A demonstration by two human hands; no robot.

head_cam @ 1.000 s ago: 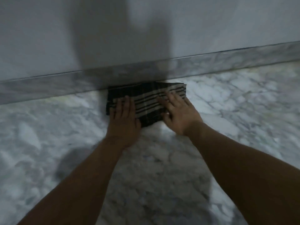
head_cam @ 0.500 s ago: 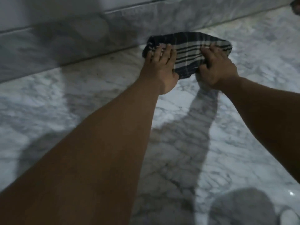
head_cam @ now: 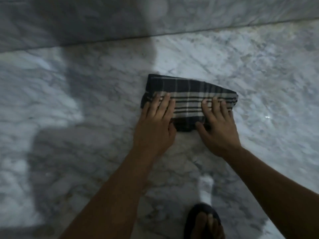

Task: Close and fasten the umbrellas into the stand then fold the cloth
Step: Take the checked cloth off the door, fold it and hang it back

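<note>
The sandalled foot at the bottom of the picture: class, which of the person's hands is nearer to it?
Right. The right hand presses the cloth almost straight above the foot; the left hand lies further to the left.

A dark, white-striped plaid cloth [head_cam: 189, 99], folded into a compact rectangle, lies on the grey-veined white marble floor [head_cam: 259, 69], near the marble skirting [head_cam: 103, 19] along the far edge. The left hand [head_cam: 154, 125] and right hand [head_cam: 218, 128] rest flat on its near part, fingers straight. A foot in a dark sandal [head_cam: 203, 221] stands at the near edge.
</note>
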